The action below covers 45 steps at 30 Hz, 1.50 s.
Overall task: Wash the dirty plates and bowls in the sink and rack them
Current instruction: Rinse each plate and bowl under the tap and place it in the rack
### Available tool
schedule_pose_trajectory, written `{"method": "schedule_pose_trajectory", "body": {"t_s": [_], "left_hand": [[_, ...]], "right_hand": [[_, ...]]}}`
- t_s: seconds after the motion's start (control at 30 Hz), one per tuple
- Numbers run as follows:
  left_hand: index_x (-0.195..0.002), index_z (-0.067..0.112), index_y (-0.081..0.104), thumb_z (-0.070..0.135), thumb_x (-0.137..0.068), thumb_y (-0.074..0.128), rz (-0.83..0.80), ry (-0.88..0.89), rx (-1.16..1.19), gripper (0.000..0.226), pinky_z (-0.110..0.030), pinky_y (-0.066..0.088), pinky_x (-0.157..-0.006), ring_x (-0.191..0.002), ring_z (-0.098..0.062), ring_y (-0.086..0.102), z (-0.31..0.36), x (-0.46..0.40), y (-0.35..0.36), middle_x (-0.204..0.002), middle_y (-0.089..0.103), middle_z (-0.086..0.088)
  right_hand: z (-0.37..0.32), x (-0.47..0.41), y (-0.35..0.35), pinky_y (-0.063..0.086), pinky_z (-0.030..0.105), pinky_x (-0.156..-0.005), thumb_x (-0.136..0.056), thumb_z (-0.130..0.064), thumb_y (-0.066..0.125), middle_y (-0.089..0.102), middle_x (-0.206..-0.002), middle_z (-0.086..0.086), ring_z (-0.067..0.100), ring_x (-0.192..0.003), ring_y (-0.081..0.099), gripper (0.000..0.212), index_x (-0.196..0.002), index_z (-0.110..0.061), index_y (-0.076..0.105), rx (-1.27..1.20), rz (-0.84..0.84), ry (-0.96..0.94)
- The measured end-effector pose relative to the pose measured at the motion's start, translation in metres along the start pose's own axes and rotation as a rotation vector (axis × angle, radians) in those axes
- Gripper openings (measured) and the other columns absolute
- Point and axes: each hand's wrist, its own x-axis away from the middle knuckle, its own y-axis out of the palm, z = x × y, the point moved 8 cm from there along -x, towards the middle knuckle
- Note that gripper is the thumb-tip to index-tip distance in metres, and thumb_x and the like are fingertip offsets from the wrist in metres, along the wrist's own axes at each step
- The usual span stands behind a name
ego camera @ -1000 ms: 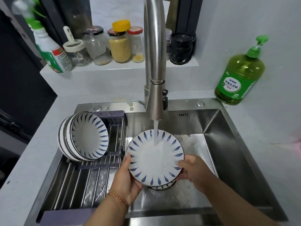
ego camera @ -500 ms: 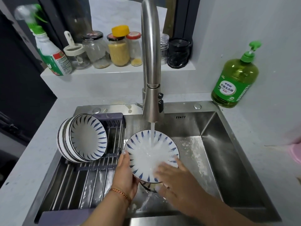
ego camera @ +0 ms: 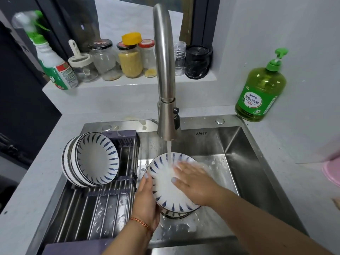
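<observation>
With our left hand (ego camera: 145,199) grasping the plate (ego camera: 165,188) by its rim and our flat, released right hand (ego camera: 193,183) rubbing it, we should tilt it under the stream (ego camera: 168,150) so every part rinses.

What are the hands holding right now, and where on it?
The left hand grips the plate by its left rim; the right hand lies flat on its face.
</observation>
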Motion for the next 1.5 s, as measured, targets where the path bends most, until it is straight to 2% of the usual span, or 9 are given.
{"method": "schedule_pose_trajectory", "body": {"t_s": [0.23,0.47,0.6,0.83,1.0,1.2,1.3,1.37,1.5], "left_hand": [[-0.128,0.025,0.057,0.042,-0.101,0.040,0.068,0.041,0.031,0.036,-0.050,0.054,-0.087,-0.104,-0.029,0.068,0.013,-0.011,-0.006,-0.115,0.071,-0.006],[-0.113,0.031,0.060,0.052,-0.093,0.047,0.099,-0.044,-0.011,0.031,-0.056,0.047,-0.098,-0.105,-0.035,0.066,0.006,-0.002,-0.007,-0.118,0.067,-0.015],[-0.133,0.023,0.050,0.062,-0.077,0.054,0.087,-0.032,-0.044,0.069,-0.056,0.043,-0.103,-0.115,-0.033,0.062,0.004,-0.003,-0.010,-0.127,0.062,-0.016],[-0.128,0.022,0.058,0.039,-0.102,0.039,0.040,-0.033,-0.001,0.036,-0.044,0.053,-0.089,-0.106,-0.027,0.068,-0.003,-0.003,-0.005,-0.118,0.069,-0.008],[-0.124,0.020,0.060,0.040,-0.102,0.038,0.026,-0.006,-0.007,0.037,-0.042,0.055,-0.081,-0.101,-0.025,0.069,-0.001,0.000,-0.003,-0.113,0.071,-0.008],[-0.125,0.022,0.061,0.042,-0.099,0.046,0.066,0.002,-0.013,0.036,-0.054,0.052,-0.091,-0.104,-0.029,0.068,0.012,-0.010,-0.009,-0.115,0.071,-0.008],[-0.124,0.019,0.061,0.038,-0.100,0.046,0.068,-0.002,-0.039,0.034,-0.050,0.055,-0.087,-0.102,-0.029,0.069,0.020,-0.014,-0.008,-0.113,0.071,-0.009],[-0.119,0.017,0.064,0.036,-0.101,0.045,0.064,-0.017,-0.079,0.032,-0.050,0.054,-0.087,-0.100,-0.030,0.068,0.023,-0.015,-0.004,-0.111,0.071,-0.010],[-0.122,0.015,0.064,0.040,-0.099,0.046,0.066,-0.059,-0.135,0.038,-0.055,0.049,-0.095,-0.108,-0.032,0.066,0.024,-0.023,0.002,-0.117,0.069,-0.012]], "right_hand": [[-0.018,0.044,0.003,-0.004,0.042,-0.120,-0.064,-0.081,-0.019,0.039,-0.147,0.003,0.011,-0.141,0.025,0.115,-0.127,-0.011,0.050,-0.005,-0.009,-0.088],[-0.066,0.030,0.021,-0.009,0.024,-0.117,-0.095,-0.059,0.010,0.011,-0.158,-0.016,-0.014,-0.137,-0.004,0.067,-0.152,-0.024,0.019,-0.389,-0.128,-0.185],[-0.067,0.005,0.019,-0.007,0.028,-0.119,-0.099,-0.054,0.010,0.010,-0.158,-0.018,-0.011,-0.140,-0.003,0.059,-0.153,-0.029,0.014,-0.375,-0.086,-0.227],[-0.017,-0.013,0.005,-0.008,0.041,-0.117,-0.089,-0.067,0.002,-0.021,-0.153,-0.016,0.000,-0.136,-0.026,0.068,-0.150,-0.038,-0.007,0.001,-0.009,-0.047],[0.002,0.004,0.001,-0.017,0.034,-0.115,-0.066,-0.070,-0.019,-0.011,-0.159,-0.007,0.005,-0.143,-0.018,0.099,-0.152,-0.023,-0.006,0.225,0.101,-0.036],[0.007,0.039,0.008,-0.017,0.031,-0.114,-0.079,-0.075,-0.004,0.016,-0.158,-0.007,0.002,-0.145,0.005,0.093,-0.151,-0.022,0.022,0.081,0.180,-0.159],[0.005,0.046,0.021,-0.001,0.035,-0.117,-0.084,-0.078,0.025,0.030,-0.153,-0.009,0.001,-0.142,0.019,0.079,-0.145,-0.028,0.037,0.071,0.213,-0.260],[0.007,0.044,0.021,0.025,0.041,-0.113,-0.087,-0.056,0.050,0.045,-0.145,-0.008,0.008,-0.135,0.039,0.057,-0.137,-0.030,0.047,0.098,0.333,-0.299],[0.004,0.037,0.006,0.043,0.031,-0.096,-0.085,-0.031,0.048,0.065,-0.122,-0.010,0.010,-0.115,0.059,0.037,-0.117,-0.027,0.066,0.005,0.512,-0.318]]}}
